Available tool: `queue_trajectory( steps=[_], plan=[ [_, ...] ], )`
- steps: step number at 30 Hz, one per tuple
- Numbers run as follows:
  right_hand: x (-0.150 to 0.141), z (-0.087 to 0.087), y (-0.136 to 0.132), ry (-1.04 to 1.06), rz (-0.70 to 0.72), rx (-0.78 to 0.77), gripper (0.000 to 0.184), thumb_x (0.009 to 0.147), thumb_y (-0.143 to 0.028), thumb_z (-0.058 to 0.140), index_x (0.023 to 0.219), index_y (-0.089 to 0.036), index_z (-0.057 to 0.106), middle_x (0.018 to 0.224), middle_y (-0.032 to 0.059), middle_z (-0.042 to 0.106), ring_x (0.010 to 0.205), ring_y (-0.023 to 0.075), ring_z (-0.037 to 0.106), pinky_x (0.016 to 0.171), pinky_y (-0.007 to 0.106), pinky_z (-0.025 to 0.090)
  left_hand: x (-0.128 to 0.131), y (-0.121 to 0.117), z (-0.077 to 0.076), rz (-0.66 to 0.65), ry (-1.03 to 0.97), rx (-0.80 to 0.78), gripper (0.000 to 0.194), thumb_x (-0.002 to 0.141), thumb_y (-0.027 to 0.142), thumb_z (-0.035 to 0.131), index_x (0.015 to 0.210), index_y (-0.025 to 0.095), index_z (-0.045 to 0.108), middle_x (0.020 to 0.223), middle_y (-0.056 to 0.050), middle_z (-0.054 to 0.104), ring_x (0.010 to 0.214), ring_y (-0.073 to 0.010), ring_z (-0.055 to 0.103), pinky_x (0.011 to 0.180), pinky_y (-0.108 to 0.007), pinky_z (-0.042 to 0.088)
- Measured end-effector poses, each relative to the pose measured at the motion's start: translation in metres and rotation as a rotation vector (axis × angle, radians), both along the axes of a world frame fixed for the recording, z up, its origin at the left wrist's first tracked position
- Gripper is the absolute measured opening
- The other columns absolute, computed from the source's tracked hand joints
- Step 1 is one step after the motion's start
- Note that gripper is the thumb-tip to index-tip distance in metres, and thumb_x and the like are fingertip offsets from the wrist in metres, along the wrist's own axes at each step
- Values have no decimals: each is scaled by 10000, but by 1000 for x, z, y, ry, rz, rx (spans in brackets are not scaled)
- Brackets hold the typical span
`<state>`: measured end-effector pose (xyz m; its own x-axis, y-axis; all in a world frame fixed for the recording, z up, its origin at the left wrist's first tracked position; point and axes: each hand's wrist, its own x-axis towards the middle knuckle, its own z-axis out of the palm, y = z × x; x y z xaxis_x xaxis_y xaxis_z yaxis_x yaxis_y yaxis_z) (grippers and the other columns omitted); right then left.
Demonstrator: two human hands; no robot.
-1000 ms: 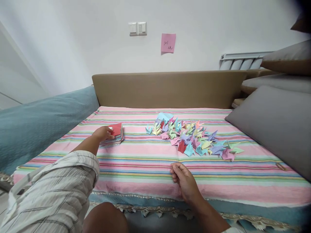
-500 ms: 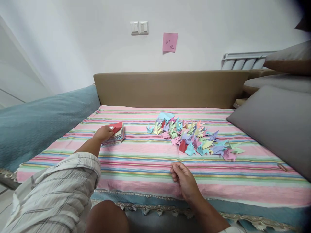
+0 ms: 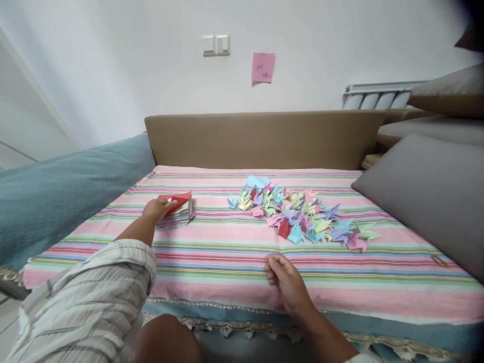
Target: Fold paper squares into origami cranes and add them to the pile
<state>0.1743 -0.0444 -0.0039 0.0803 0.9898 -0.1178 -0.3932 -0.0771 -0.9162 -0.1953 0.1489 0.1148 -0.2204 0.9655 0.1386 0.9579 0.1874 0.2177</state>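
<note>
At the left on the striped cover, my left hand [image 3: 157, 207] is at a stack of square coloured paper [image 3: 180, 217]. Its thumb lies over the red sheet [image 3: 184, 198] on top, pinching it near the edge, while the fingers beneath are mostly hidden. My right hand [image 3: 285, 280] rests near the cover's front, fingers curled in and no object visible in them. Beyond it lies a spread of folded paper cranes [image 3: 291, 214] in many colours, not touched by either hand. A flat light-blue paper piece [image 3: 257, 181] lies behind the cranes.
A pink striped cover [image 3: 227, 272] lies over the sofa seat. The brown backrest [image 3: 260, 141] runs along the wall, with a blue-covered armrest [image 3: 75, 186] at left and a grey cushion [image 3: 427, 186] at right. A small brown ring-shaped item [image 3: 439, 260] lies near that cushion.
My left thumb has moved onto the red top sheet, and a small white patch beside it no longer shows. My right hand stays almost still. The view has shifted slightly.
</note>
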Motion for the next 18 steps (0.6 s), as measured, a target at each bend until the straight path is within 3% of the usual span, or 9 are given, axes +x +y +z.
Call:
queue_trajectory(
  steps=[5, 9, 18],
  plan=[
    [0, -2, 0, -7, 4, 5, 341, 690, -499, 681, 775, -179, 599, 669, -10, 545, 549, 79, 418, 492, 212, 314, 1, -1, -4, 1, -22, 3, 427, 703, 565, 526, 814, 185, 686, 737, -68, 673, 687, -242, 615, 566, -286, 411],
    [-2, -2, 2, -2, 4, 0, 350, 682, -503, 685, 774, -176, 601, 665, -6, 544, 546, 82, 416, 487, 213, 309, 4, 3, -10, -8, -40, -17, 334, 605, 417, 646, 855, 198, 684, 726, -38, 675, 704, -231, 626, 553, -260, 426],
    [1, -2, -1, -17, -3, 6, 340, 671, -495, 696, 753, -179, 602, 664, -3, 542, 543, 82, 415, 481, 215, 310, 15, 11, -20, -6, -13, 63, 222, 651, 367, 622, 703, 165, 698, 826, -129, 692, 894, -334, 609, 727, -357, 455]
  ],
)
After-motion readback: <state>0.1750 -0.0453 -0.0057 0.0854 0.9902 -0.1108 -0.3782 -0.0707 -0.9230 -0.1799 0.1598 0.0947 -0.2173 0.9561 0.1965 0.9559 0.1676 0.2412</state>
